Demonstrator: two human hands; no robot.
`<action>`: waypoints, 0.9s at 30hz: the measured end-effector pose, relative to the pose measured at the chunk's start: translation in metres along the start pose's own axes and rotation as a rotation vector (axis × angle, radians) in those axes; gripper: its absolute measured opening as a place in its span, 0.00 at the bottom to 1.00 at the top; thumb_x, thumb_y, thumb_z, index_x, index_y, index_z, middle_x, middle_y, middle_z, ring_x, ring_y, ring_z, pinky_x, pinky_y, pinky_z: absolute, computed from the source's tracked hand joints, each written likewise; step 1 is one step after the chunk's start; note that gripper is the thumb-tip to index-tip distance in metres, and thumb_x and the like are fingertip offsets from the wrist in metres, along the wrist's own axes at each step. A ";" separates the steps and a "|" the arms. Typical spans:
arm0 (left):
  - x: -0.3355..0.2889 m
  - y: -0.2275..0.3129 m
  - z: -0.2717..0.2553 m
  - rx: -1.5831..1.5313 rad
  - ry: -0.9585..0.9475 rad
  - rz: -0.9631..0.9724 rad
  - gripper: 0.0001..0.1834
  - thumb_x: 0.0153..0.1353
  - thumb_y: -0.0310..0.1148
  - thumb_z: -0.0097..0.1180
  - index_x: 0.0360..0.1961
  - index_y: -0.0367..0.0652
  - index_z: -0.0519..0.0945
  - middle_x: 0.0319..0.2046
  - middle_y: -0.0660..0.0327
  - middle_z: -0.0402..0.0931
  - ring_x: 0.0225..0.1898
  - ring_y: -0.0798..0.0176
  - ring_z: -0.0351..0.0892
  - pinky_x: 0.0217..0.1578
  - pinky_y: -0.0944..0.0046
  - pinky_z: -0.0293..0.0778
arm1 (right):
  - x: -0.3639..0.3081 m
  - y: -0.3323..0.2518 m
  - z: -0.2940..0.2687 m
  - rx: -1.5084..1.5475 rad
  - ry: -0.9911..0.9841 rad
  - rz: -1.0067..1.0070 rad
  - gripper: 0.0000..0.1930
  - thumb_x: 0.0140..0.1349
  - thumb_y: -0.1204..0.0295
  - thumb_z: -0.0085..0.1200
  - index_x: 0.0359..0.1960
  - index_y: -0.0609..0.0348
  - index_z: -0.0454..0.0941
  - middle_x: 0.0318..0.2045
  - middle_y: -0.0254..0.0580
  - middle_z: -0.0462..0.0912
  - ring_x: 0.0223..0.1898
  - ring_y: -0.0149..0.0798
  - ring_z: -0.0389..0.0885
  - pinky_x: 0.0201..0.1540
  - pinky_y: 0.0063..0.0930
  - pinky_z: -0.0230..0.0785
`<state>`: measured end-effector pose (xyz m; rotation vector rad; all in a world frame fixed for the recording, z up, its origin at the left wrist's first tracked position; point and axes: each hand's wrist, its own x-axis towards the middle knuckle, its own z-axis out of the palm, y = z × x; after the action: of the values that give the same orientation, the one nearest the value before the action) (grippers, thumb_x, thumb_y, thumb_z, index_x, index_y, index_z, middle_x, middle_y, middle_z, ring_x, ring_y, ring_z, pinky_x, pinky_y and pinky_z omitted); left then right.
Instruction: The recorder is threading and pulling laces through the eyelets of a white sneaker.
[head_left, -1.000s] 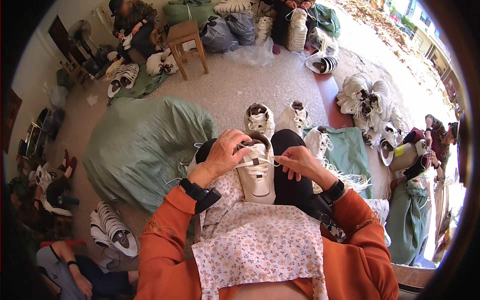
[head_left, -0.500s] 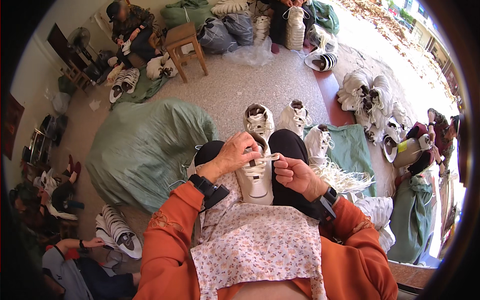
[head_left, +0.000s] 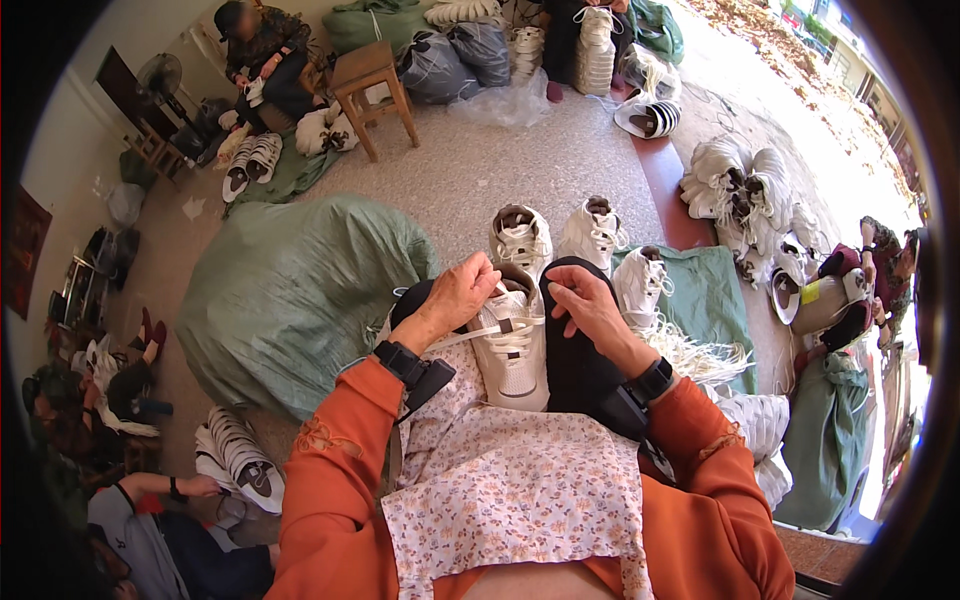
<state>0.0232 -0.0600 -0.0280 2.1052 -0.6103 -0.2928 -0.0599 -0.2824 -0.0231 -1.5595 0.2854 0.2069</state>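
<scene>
A white lace-up sneaker (head_left: 512,360) rests between my knees, its toe toward me. My left hand (head_left: 452,300) is closed at the left side of its collar, fingertips pressed together; what they pinch is hidden. A flat white shoelace (head_left: 455,341) runs loose from the eyelets to the left, below that hand. My right hand (head_left: 592,312) hovers over my right knee, just right of the sneaker, with loosely bent fingers apart and no lace visible in them.
Beyond my knees stand more white sneakers (head_left: 592,232). Loose white laces (head_left: 700,350) lie on a green sheet (head_left: 708,285) at right. A large green sack (head_left: 300,300) bulges at left. A wooden stool (head_left: 370,90) and co-workers sit farther back.
My right hand has let go of the lace end and drawn slightly up. My left hand has moved a little up and left. A lace now trails left of the sneaker.
</scene>
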 end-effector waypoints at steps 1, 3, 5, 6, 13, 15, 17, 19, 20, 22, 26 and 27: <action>0.001 0.005 0.001 0.033 -0.009 -0.002 0.13 0.68 0.37 0.50 0.33 0.38 0.70 0.27 0.59 0.78 0.34 0.64 0.82 0.34 0.62 0.75 | 0.013 0.010 0.000 -0.217 0.001 -0.291 0.12 0.67 0.65 0.53 0.40 0.62 0.77 0.33 0.37 0.76 0.28 0.33 0.78 0.28 0.30 0.70; 0.002 0.013 -0.002 0.062 -0.005 -0.015 0.12 0.69 0.37 0.49 0.34 0.38 0.69 0.27 0.58 0.78 0.35 0.63 0.83 0.34 0.62 0.75 | 0.021 0.006 0.005 -0.437 -0.015 -0.582 0.12 0.66 0.64 0.54 0.37 0.62 0.78 0.35 0.39 0.76 0.32 0.36 0.79 0.32 0.32 0.71; 0.006 0.018 -0.010 -0.047 -0.004 -0.083 0.11 0.69 0.35 0.48 0.35 0.38 0.68 0.27 0.58 0.78 0.34 0.61 0.84 0.35 0.61 0.75 | 0.022 -0.003 0.011 -0.718 -0.161 -0.665 0.12 0.64 0.63 0.56 0.33 0.61 0.79 0.36 0.42 0.76 0.36 0.43 0.78 0.39 0.35 0.69; 0.007 0.014 -0.014 -0.117 0.022 -0.076 0.09 0.69 0.34 0.48 0.36 0.39 0.67 0.28 0.58 0.77 0.34 0.61 0.83 0.32 0.62 0.75 | 0.022 -0.008 0.016 -0.789 -0.166 -0.739 0.12 0.61 0.63 0.56 0.29 0.60 0.77 0.34 0.45 0.75 0.35 0.49 0.77 0.39 0.40 0.69; -0.040 0.018 -0.028 -0.159 0.252 -0.106 0.15 0.71 0.43 0.48 0.44 0.41 0.73 0.29 0.64 0.77 0.28 0.72 0.78 0.24 0.72 0.72 | 0.030 -0.004 0.020 -0.888 -0.081 -0.828 0.10 0.61 0.67 0.54 0.26 0.59 0.74 0.30 0.43 0.74 0.35 0.50 0.78 0.38 0.42 0.69; -0.077 0.013 -0.024 -0.585 -0.188 -0.408 0.17 0.72 0.45 0.47 0.46 0.42 0.75 0.28 0.65 0.76 0.27 0.74 0.76 0.23 0.75 0.70 | 0.032 -0.001 0.017 -0.875 -0.082 -0.853 0.10 0.62 0.67 0.53 0.26 0.59 0.73 0.30 0.44 0.75 0.35 0.50 0.78 0.37 0.41 0.70; -0.108 0.011 -0.013 -0.883 -0.416 -0.593 0.18 0.72 0.46 0.47 0.52 0.43 0.72 0.31 0.63 0.76 0.27 0.73 0.76 0.22 0.74 0.70 | 0.032 -0.006 0.019 -0.836 -0.111 -0.856 0.10 0.63 0.67 0.53 0.27 0.59 0.73 0.29 0.44 0.76 0.34 0.50 0.78 0.37 0.41 0.69; -0.124 0.008 -0.002 -1.026 -0.355 -0.576 0.21 0.71 0.46 0.48 0.55 0.43 0.69 0.32 0.62 0.75 0.27 0.71 0.76 0.24 0.72 0.70 | 0.041 -0.001 0.021 -0.820 -0.109 -0.930 0.08 0.64 0.68 0.52 0.31 0.59 0.75 0.26 0.46 0.75 0.32 0.51 0.77 0.34 0.42 0.68; -0.126 0.006 0.003 -1.172 -0.304 -0.547 0.23 0.71 0.47 0.49 0.59 0.44 0.65 0.34 0.61 0.75 0.28 0.69 0.76 0.25 0.69 0.71 | 0.044 -0.001 0.023 -0.872 -0.101 -0.863 0.08 0.64 0.68 0.52 0.31 0.60 0.75 0.26 0.47 0.76 0.32 0.52 0.78 0.33 0.42 0.69; -0.124 0.001 0.010 -1.256 -0.193 -0.505 0.24 0.71 0.46 0.49 0.61 0.44 0.63 0.35 0.61 0.74 0.28 0.69 0.74 0.25 0.70 0.70 | 0.048 -0.002 0.027 -0.928 -0.092 -0.803 0.08 0.64 0.68 0.52 0.31 0.60 0.74 0.26 0.48 0.77 0.31 0.53 0.78 0.33 0.43 0.69; -0.111 0.004 0.008 -1.420 0.077 -0.346 0.17 0.71 0.44 0.49 0.53 0.43 0.71 0.30 0.66 0.71 0.26 0.71 0.69 0.25 0.71 0.67 | 0.043 -0.001 0.031 -0.935 -0.012 -0.830 0.07 0.64 0.68 0.51 0.31 0.58 0.75 0.27 0.48 0.79 0.32 0.53 0.79 0.33 0.42 0.69; -0.110 0.002 0.003 -1.452 0.134 -0.279 0.15 0.71 0.43 0.49 0.49 0.43 0.73 0.28 0.67 0.70 0.25 0.71 0.69 0.24 0.71 0.67 | 0.039 0.000 0.030 -0.917 0.027 -0.834 0.08 0.65 0.68 0.50 0.31 0.57 0.75 0.29 0.47 0.80 0.34 0.51 0.80 0.34 0.39 0.69</action>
<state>-0.0720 -0.0057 -0.0302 0.7651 0.0661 -0.5293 -0.0215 -0.2543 -0.0354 -2.4400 -0.5303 -0.4000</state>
